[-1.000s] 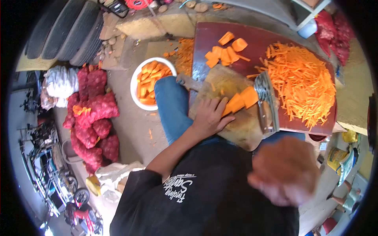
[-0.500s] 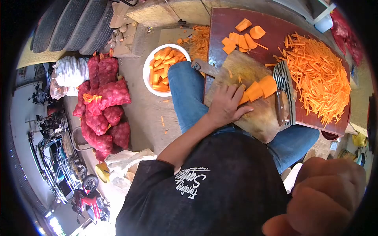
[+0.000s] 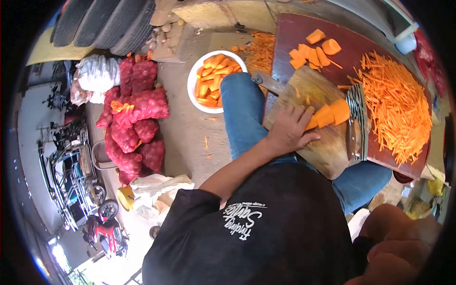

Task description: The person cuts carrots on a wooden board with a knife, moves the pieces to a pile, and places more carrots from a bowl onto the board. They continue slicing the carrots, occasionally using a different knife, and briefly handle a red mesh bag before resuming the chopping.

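The left hand (image 3: 290, 127) is partly open, palm down over the board (image 3: 327, 152), its fingers and thumb at either side of the near end of the carrot pieces (image 3: 327, 115), likely to stop them sliding; whether it truly grips them I cannot tell. They lie in a slanting row on the board, close to the striped cloth (image 3: 357, 102) and the wooden handle (image 3: 351, 137) at its right side. The board spans the lap and the edge of the red worktop (image 3: 294, 33), which seems meant to keep it within easy reach of both hands; the right hand (image 3: 396, 242) is raised near the camera (blurred and cut off by shadow), so how far it is open, or what it holds, I cannot tell.

Carrot sticks (image 3: 399, 109) are heaped to the right on the worktop, apart from the chunks (image 3: 313, 53) beyond the board, probably so that cut and uncut do not mix; the white bowl (image 3: 192, 88) of peeled carrots (image 3: 213, 78) stands by the left knee (image 3: 240, 88), presumably for a short reach.
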A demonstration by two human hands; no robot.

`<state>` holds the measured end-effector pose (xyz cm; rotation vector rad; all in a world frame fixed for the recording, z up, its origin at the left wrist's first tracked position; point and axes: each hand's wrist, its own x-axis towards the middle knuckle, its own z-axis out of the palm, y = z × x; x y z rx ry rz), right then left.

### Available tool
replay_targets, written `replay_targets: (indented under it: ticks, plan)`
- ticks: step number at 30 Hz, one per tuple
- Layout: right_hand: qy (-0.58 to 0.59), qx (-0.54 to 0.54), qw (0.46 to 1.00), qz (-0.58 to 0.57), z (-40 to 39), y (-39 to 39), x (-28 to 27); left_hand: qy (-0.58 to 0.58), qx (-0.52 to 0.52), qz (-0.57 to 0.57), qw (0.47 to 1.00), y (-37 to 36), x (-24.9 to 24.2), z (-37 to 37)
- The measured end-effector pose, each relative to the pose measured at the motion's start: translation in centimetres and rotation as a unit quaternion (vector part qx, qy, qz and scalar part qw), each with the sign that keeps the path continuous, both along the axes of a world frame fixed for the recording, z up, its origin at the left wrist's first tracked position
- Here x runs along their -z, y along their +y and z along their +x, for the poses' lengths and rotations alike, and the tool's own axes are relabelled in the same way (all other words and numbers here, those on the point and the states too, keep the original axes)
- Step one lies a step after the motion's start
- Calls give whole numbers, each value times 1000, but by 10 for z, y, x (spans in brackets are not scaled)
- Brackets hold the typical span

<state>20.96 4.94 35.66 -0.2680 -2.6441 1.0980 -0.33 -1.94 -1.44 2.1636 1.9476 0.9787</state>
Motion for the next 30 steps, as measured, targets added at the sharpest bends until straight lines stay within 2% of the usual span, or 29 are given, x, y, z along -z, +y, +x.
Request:
replay_targets:
  ticks: [2, 3, 4, 5, 8, 9, 10, 13, 16, 17, 19, 23, 30]
  plan:
    - [-116, -11, 993, -33, -2, 7, -7, 7, -3, 7, 1000, 1, 1, 1]
    - [-296, -36, 951, -79, 2, 25, -36, 9, -3, 6, 1000, 0, 0, 1]
    - [-397, -44, 908, -129, -3, 34, -47, 9, -3, 4, 1000, 0, 0, 2]
    - [-394, -45, 909, -128, -1, 34, -43, 12, -3, 7, 1000, -1, 2, 2]
    - [-198, 57, 974, -92, 21, 20, -5, 4, -10, 17, 1000, -1, 1, 3]
    - [-53, 108, 993, 11, 41, 8, 25, -7, -6, 10, 1000, 0, 1, 7]
    - [13, 147, 988, 42, 35, 7, 52, -15, -3, 6, 1000, 2, 1, 5]
    - [-17, 236, 971, 18, -6, 26, 157, -9, -1, -2, 1000, -1, -3, 2]
    - [-69, 222, 962, 146, 4, 35, 234, -12, 5, 8, 1000, 1, -2, 3]
    - [-67, 238, 958, 142, 8, 32, 247, -11, 6, 2, 1000, 1, -2, 3]
    - [-59, 271, 952, 132, 14, 28, 264, -13, 6, 1, 1000, 3, -4, 5]
    - [-98, 273, 928, 235, 6, 39, 274, 22, 4, -22, 1000, 6, -10, 7]
    - [-145, 202, 940, 235, -10, 66, 310, 77, 5, -58, 995, 15, -13, 11]
